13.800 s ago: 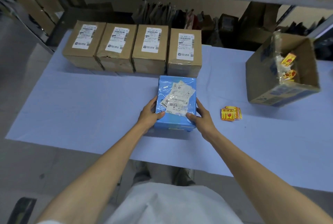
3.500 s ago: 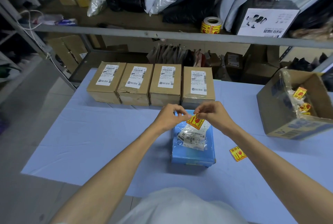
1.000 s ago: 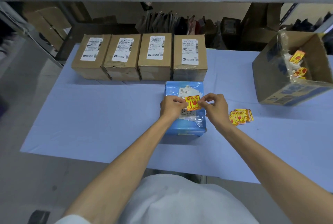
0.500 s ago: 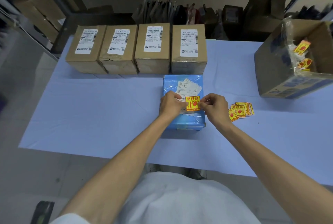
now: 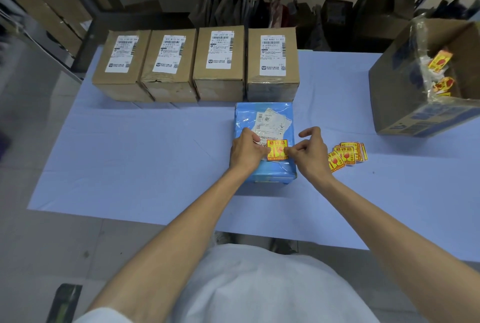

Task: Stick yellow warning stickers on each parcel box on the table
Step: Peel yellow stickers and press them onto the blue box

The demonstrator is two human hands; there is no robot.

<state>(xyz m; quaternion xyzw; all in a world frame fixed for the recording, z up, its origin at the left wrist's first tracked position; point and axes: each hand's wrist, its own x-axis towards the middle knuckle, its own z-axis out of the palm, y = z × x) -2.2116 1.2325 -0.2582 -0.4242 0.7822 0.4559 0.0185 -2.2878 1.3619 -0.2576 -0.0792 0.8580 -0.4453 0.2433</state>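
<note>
**Item: yellow warning sticker, being laid on blue parcel**

Location. The yellow warning sticker [image 5: 277, 150] sits over the near half of the blue parcel [image 5: 265, 115], partly covering its white shipping label [image 5: 270, 121]. The parcel lies mid-table [image 5: 145, 156]. From the parcel, the row of four brown boxes [image 5: 219, 63] runs from 10 to 12 o'clock, touching it at the far edge. The spare stickers [image 5: 346, 155] are fanned at 3 o'clock, and the open carton [image 5: 405, 94] is at 2 o'clock.

Hands. The left hand [image 5: 245, 152] is curled, fingertips gripping the sticker's 9 o'clock edge. The right hand [image 5: 309, 151] pinches the 3 o'clock edge between thumb and forefinger, other fingers lifted.

Handling, judged. The sticker is thin, light and limp, with a tacky back, so it is likely to crease or trap air over the slick, wrinkled plastic wrap. It is best held by opposite edges and smoothed from the centre outward. The parcel looks light and its wrap slippery, so it may skid under pressure.

Not determinable. Whether the sticker is fully bonded, since both side edges lie under fingers. None of the brown boxes' tops shows a yellow sticker. The carton's contents are partly cut off at 3 o'clock, and the small label print is unreadable.
</note>
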